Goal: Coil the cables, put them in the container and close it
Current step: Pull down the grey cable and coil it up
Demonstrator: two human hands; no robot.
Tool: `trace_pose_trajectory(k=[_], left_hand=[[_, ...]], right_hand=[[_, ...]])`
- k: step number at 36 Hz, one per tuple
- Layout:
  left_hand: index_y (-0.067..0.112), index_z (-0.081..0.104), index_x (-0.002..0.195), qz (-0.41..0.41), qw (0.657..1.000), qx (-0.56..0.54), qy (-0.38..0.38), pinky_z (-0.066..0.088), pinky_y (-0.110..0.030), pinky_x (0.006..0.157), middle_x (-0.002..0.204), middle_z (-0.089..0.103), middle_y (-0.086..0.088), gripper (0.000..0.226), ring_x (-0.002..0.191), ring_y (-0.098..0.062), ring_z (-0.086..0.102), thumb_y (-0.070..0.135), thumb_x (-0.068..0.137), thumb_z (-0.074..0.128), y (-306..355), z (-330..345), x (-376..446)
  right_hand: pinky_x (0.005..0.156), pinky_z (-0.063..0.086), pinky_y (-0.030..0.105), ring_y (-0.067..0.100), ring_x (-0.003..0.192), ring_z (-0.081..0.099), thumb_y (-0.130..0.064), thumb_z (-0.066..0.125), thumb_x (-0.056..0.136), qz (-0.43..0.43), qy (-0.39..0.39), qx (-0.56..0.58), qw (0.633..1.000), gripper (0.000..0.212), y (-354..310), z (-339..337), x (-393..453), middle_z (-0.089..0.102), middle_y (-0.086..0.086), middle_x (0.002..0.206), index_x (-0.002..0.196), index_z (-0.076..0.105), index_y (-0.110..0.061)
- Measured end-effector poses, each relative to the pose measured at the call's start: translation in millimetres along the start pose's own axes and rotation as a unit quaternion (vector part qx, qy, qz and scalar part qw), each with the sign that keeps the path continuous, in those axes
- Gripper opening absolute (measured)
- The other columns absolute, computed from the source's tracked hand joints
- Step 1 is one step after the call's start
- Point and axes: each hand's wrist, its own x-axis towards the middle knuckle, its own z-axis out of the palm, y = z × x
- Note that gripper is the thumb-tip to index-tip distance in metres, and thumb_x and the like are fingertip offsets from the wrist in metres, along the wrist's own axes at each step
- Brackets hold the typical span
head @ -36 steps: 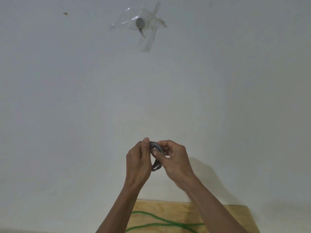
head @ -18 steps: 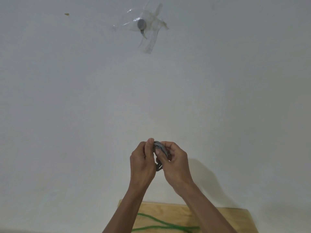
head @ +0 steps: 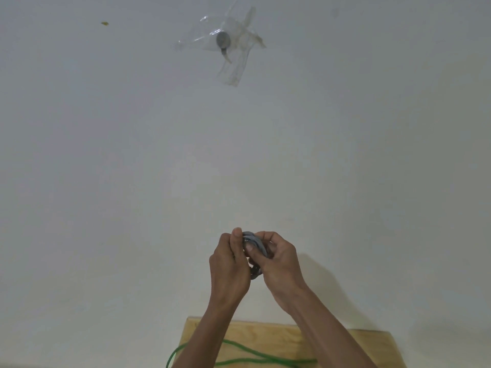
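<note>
Left hand: gripping the coiled grey cable.
Right hand: pinching the same coil.
Green cable: lying across the wooden board, overhanging its left edge.

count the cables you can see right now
2. A grey cable is bunched in a coil, held by the left hand and right hand. A green cable lies loose on the wooden board. More may lie below the frame.

Grey cable coiled tight, held aloft; green cable loose on board.
</note>
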Motion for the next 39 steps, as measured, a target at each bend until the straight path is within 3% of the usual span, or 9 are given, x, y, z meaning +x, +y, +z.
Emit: trace_pose_trajectory(k=[5,9,12,17,23,27,30,33,39], left_hand=[[0.012,0.056,0.083,-0.001,1.0,0.005,0.011,0.06,-0.052,0.062,0.071,0.061,-0.003,0.055,0.057,-0.005,0.061,0.059,0.099,0.031,5.0,3.6,-0.6],[0.015,0.059,0.084,0.0,1.0,0.002,0.004,0.058,-0.054,0.068,0.077,0.067,-0.006,0.066,0.073,-0.023,0.068,0.071,0.092,0.026,-0.6,3.0,-0.5],[0.017,0.059,0.082,-0.004,1.0,-0.004,-0.01,0.059,-0.053,0.068,0.078,0.068,-0.006,0.067,0.072,-0.021,0.069,0.074,0.091,0.026,-3.9,1.7,-3.1],[0.014,0.061,0.087,0.003,1.0,-0.011,-0.008,0.061,-0.041,0.063,0.078,0.066,-0.005,0.066,0.067,-0.015,0.066,0.07,0.091,0.026,-2.9,1.7,-4.8],[0.021,0.064,0.095,-0.012,0.999,-0.038,-0.024,0.063,-0.048,0.07,0.087,0.071,-0.003,0.067,0.074,-0.011,0.071,0.073,0.088,0.023,0.1,2.0,-4.0],[0.024,0.065,0.086,-0.012,1.0,-0.021,-0.015,0.061,-0.053,0.07,0.081,0.07,0.0,0.074,0.079,-0.021,0.071,0.087,0.082,0.026,-6.4,-3.9,-0.8],[0.02,0.065,0.083,-0.034,0.999,-0.013,-0.008,0.061,-0.055,0.067,0.078,0.068,-0.003,0.065,0.071,-0.021,0.068,0.076,0.091,0.032,-9.7,-5.6,-0.3],[0.016,0.064,0.085,-0.025,1.0,0.005,-0.015,0.061,-0.046,0.064,0.075,0.064,-0.004,0.06,0.064,-0.017,0.063,0.065,0.098,0.03,-9.2,-4.2,-3.0],[0.018,0.062,0.088,-0.008,1.0,-0.008,-0.013,0.062,-0.052,0.069,0.073,0.061,-0.003,0.061,0.069,-0.019,0.061,0.064,0.099,0.022,-3.6,-0.8,-5.0]], right_hand=[[0.061,0.055,0.029,0.018,0.073,0.068,-0.004,0.078,0.081,0.009,0.036,0.102,0.994,0.022,2.4,4.5,-4.1,0.077,0.008,0.09,0.102,0.071,-0.006],[0.067,0.058,0.031,0.025,0.084,0.071,-0.008,0.083,0.067,0.04,0.023,0.17,0.984,0.044,3.0,2.5,-4.7,0.077,0.014,0.098,0.108,0.07,-0.002],[0.071,0.058,0.03,0.028,0.089,0.072,-0.003,0.082,0.067,0.041,-0.01,0.174,0.984,0.046,3.5,-2.5,-4.8,0.075,0.019,0.104,0.111,0.069,0.001],[0.075,0.057,0.033,0.025,0.086,0.072,0.001,0.078,0.078,0.019,0.016,0.12,0.992,0.029,5.0,0.0,-4.6,0.077,0.015,0.099,0.106,0.072,-0.004],[0.066,0.058,0.034,0.022,0.075,0.071,-0.012,0.083,0.079,-0.004,0.085,0.059,0.995,0.026,4.5,10.1,-5.2,0.078,0.007,0.091,0.102,0.071,-0.016],[0.069,0.062,0.043,0.026,0.076,0.072,-0.014,0.081,0.082,-0.049,0.034,-0.042,0.997,0.025,3.3,2.0,-6.3,0.077,0.004,0.09,0.103,0.069,-0.022],[0.076,0.061,0.033,0.013,0.084,0.073,-0.019,0.081,0.082,-0.074,0.004,-0.16,0.984,0.026,2.1,-6.9,-5.1,0.077,-0.004,0.093,0.105,0.069,-0.025],[0.077,0.056,0.019,0.004,0.087,0.071,-0.021,0.081,0.082,-0.095,0.02,-0.206,0.974,0.023,1.0,-9.4,-5.1,0.076,-0.009,0.092,0.101,0.07,-0.027],[0.068,0.058,0.02,0.001,0.082,0.068,-0.021,0.079,0.084,-0.148,0.085,-0.201,0.965,0.016,2.0,1.5,-8.8,0.073,-0.017,0.086,0.099,0.072,-0.023]])
